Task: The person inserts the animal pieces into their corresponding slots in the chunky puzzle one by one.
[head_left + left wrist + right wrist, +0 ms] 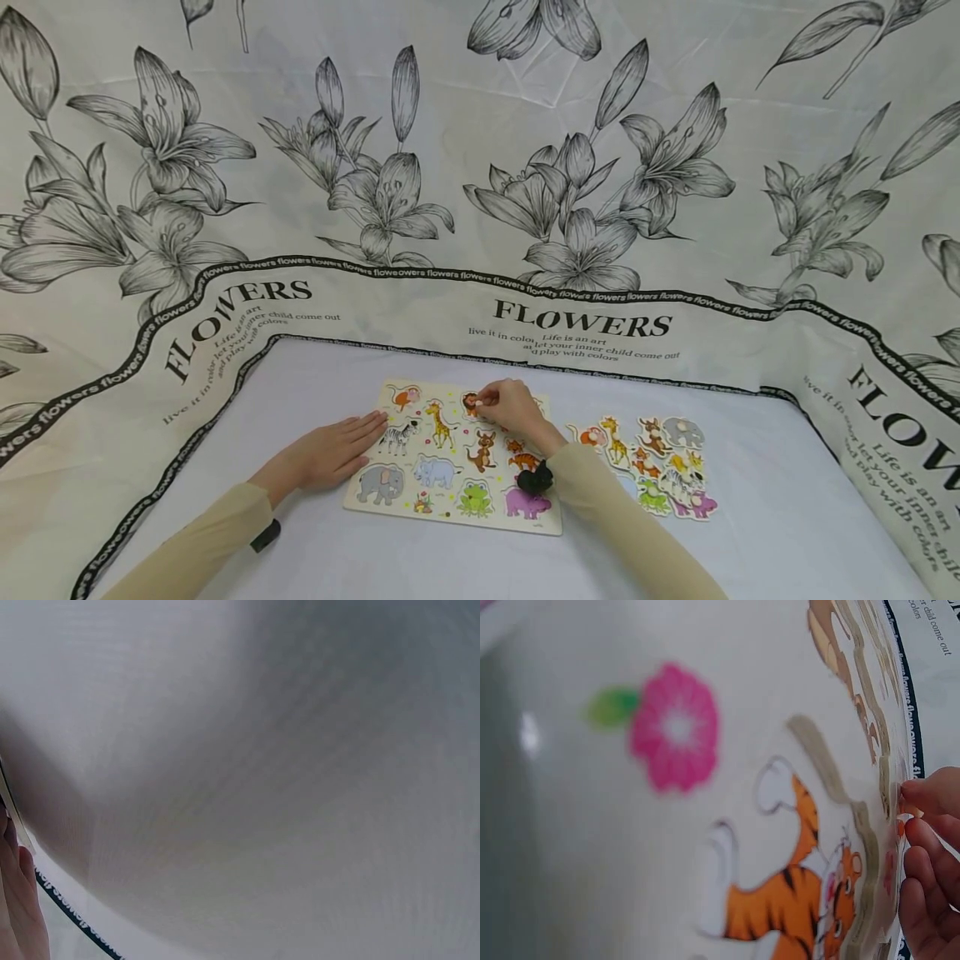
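Observation:
A wooden animal puzzle board (pixel 495 521) lies on the white cloth, with printed animal recesses. My right hand (pixel 513 408) is over its upper part, thumb and fingertips pinching the lion puzzle piece (pixel 469 405) at the lion's place. In the right wrist view, the right hand (pixel 934 855) pinches a small orange edge close to the board's surface, beyond the printed tiger (pixel 780 907); most of the piece is hidden. My left hand (pixel 333 450) rests with straight fingers on the board's left edge, near the zebra picture (pixel 397 437). The left wrist view shows mostly blurred cloth.
Right of the board lies a pile of loose animal pieces: a giraffe piece (pixel 615 442), an elephant piece (pixel 684 432), a frog piece (pixel 654 497) and several others, some overlapping. A flower-printed curtain (pixel 420 317) rises behind and on both sides.

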`<state>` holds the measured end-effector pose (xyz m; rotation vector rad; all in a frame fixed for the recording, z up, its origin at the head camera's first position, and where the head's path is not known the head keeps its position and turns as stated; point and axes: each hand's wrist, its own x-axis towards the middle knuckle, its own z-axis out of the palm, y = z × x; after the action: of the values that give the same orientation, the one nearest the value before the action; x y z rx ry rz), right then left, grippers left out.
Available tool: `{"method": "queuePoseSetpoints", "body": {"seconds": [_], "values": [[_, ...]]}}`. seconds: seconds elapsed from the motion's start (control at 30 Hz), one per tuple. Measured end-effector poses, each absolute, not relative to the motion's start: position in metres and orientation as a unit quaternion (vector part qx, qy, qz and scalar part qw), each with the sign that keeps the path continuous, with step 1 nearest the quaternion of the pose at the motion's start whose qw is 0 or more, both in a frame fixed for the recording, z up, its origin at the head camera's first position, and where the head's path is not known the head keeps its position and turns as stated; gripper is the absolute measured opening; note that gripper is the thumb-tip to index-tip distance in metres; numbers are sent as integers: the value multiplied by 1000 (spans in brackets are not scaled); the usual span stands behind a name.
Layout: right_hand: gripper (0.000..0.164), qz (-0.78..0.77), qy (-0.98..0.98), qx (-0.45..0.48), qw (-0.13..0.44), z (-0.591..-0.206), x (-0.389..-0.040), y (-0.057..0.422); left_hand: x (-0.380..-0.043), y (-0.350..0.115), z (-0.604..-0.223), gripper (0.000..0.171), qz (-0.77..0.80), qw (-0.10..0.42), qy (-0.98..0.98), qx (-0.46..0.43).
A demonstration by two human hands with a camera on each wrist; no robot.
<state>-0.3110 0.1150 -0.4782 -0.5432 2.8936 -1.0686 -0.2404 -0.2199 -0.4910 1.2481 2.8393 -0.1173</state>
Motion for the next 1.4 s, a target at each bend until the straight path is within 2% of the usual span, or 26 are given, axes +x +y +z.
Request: {"method": "queuePoseSetpoints", "body": {"seconds": [0.33,0.57,1.4], "values": [[12,-376,910,-175,2,-481,-311,119,-238,-219,-488,56,-35,21,915,401],[15,-380,907,-180,-6,-484,-307,124,-236,-219,-488,54,-27,1,910,413],[21,-353,921,-161,-28,-462,-286,163,-235,-216,-487,55,-36,16,916,399]]}}
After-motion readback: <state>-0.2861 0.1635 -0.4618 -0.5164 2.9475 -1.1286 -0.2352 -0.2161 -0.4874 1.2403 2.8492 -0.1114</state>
